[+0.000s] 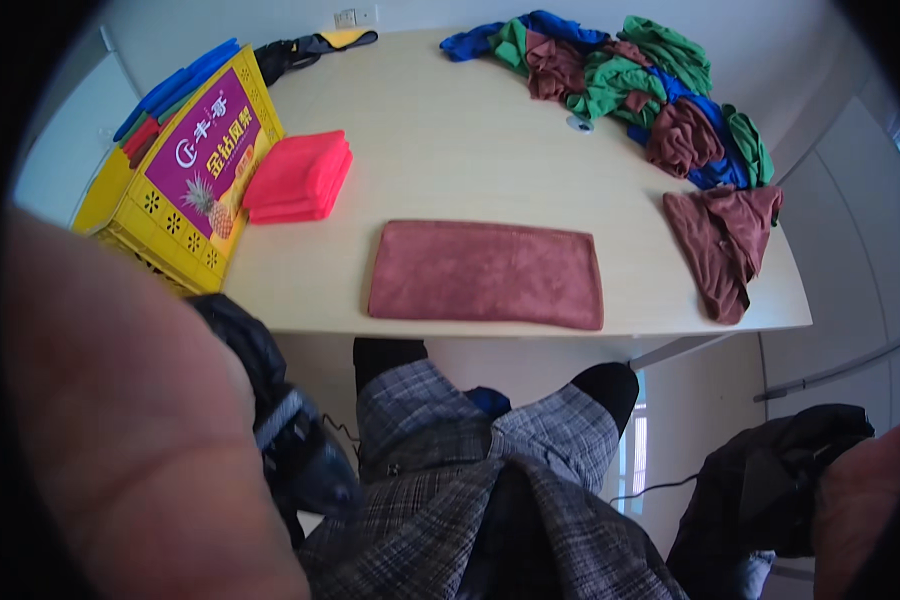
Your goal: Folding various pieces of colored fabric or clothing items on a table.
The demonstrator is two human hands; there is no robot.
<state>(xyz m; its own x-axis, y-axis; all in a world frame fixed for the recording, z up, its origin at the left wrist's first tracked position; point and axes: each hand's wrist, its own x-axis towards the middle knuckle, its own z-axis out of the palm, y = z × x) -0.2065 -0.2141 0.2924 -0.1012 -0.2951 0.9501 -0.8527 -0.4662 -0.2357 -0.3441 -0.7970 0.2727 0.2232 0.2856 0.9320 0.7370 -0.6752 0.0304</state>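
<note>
My left hand (140, 430) is raised very close to the camera and fills the lower left; its fingers lie outside the picture. At the right rim only a part of my right hand (870, 490) shows, and its fingers are cut off too. Black straps or cuffs are at both wrists, with a dark device (310, 450) by the left one. Neither hand touches the table. On the table's near edge, in front of me, lies a brownish-pink cloth (485, 275), folded flat into a long rectangle.
A yellow and purple carton (195, 165) with folded blue, green and red cloths stands left. Beside it sits a folded bright red stack (300, 178). Crumpled cloths (620, 85) heap at the back right; one loose brown cloth (725, 245) lies nearer. Behind the carton is a black-and-yellow item (315, 50).
</note>
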